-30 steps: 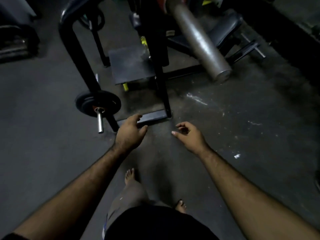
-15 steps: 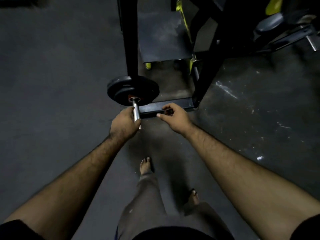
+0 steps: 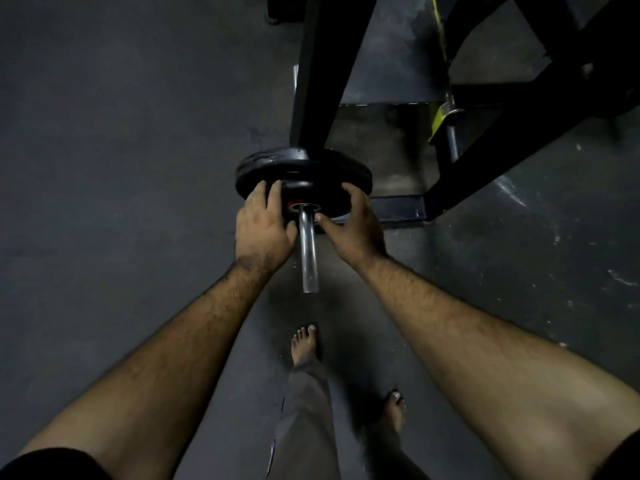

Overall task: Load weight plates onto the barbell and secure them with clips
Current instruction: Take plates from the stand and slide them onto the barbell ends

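Observation:
A black weight plate [image 3: 304,168] sits on a short steel peg [image 3: 307,247] that sticks out toward me from a black machine frame. An orange-red ring shows at the plate's hub. My left hand [image 3: 263,226] lies on the plate's left face, fingers curled over its rim. My right hand [image 3: 353,223] grips the plate's right side, thumb near the peg. No clip is visible.
The black machine frame [image 3: 318,71] rises just behind the plate, with a slanted beam [image 3: 519,126] and a floor foot plate to the right. A yellow-tagged part [image 3: 441,116] hangs from the frame. My bare feet [image 3: 304,344] stand on the dark rubber floor below the peg.
I have stepped closer and the view has dropped toward the plate. Both hands went from hanging free, to the peg, to gripping the plate's two sides.

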